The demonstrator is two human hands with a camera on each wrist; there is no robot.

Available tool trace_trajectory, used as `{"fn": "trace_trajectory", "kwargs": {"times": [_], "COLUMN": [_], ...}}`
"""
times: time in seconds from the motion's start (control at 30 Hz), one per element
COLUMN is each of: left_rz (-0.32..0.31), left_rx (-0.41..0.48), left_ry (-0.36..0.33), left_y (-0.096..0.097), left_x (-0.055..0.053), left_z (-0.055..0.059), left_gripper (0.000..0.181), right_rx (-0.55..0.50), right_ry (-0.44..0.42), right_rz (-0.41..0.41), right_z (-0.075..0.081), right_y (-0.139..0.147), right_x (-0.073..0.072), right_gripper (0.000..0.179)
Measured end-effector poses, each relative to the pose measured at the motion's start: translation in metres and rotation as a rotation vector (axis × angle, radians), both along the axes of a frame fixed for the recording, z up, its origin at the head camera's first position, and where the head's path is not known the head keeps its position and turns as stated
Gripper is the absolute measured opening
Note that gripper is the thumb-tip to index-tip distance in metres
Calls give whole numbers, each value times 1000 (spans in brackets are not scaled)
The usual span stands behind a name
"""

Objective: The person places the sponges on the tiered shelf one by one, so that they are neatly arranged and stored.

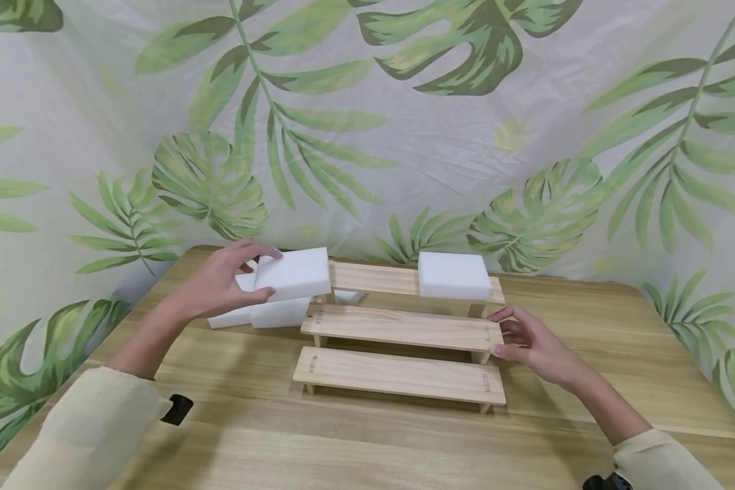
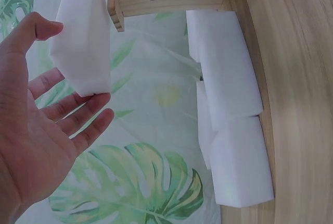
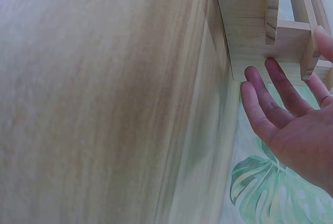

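My left hand (image 1: 223,279) holds a white foam block (image 1: 294,272) between thumb and fingers, above the left end of a stepped wooden rack (image 1: 398,371). In the left wrist view the thumb lies on one side of this block and fingertips touch its lower end. The other fingers are spread. At the rack's right side, my right hand (image 1: 535,344) grips the end of the middle step with thumb and index finger. Its remaining fingers extend loosely below the step in the right wrist view. A second foam block (image 1: 455,275) rests on the top step's right end.
Several more white foam blocks (image 2: 231,62) lie on the wooden table (image 1: 367,449) at the rack's left, partly hidden by the left hand and its block. A leaf-patterned cloth (image 1: 429,150) hangs behind the table.
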State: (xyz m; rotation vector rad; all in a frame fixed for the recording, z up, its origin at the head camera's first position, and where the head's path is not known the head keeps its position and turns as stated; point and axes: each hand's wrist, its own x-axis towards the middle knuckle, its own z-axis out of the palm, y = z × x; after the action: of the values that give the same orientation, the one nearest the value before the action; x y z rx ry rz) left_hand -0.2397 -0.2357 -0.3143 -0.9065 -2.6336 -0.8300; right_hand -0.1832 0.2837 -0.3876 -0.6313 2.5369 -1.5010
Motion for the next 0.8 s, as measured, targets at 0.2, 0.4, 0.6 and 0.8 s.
{"fn": "trace_trajectory", "kwargs": {"times": [0.2,0.4,0.6,0.8], "left_rz": [-29,-43,-46,-74], "left_rx": [13,25,27,46], "left_ry": [-4,-15,-25,-25], "left_y": [8,15,22,32], "left_x": [-5,-9,-11,-15], "left_z": [-1,-1,-1,-1], "left_gripper": [43,45,51,46], "right_rx": [-9,-14,-22,-16], "right_ry": [-14,-17,-27,-21], "right_rz": [6,-2,0,0], "right_z": [1,1,1,0], "right_y": [0,0,0,0], "right_x": [0,0,0,0], "right_gripper": [38,39,39,39]}}
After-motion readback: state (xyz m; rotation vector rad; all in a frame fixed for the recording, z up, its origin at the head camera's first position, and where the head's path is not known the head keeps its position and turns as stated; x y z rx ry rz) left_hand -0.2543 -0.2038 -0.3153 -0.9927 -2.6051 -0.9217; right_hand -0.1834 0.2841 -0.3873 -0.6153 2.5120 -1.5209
